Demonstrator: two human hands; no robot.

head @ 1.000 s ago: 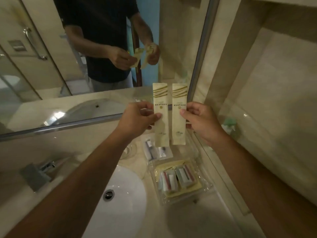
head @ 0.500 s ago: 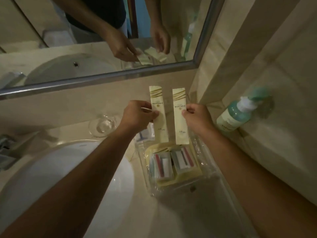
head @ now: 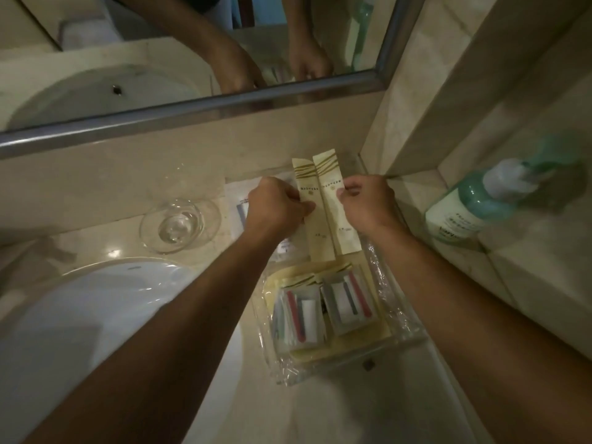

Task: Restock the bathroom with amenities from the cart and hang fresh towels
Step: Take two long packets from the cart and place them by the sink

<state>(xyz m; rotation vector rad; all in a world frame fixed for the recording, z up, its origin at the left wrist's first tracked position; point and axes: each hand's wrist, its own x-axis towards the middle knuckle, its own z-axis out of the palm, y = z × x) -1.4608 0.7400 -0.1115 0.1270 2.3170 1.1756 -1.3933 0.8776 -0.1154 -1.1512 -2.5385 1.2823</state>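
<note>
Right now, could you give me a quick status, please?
Left hand pinches one sachet, right hand the other. Both above clear tray. Nothing in the way.

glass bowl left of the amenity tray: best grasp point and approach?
Probably the glass bowl by its rim, from straight above: it sits upright and open-topped, the wall behind and the sink in front limit side approaches, and the left hand is close to its right.

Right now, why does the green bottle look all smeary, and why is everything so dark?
In the head view, the green bottle on the right ledge is smeared by motion blur near the wide lens's edge; the room light is dim and yellowish, with soft glare on the sink rim; the packets in both hands stay fairly sharp.
</note>
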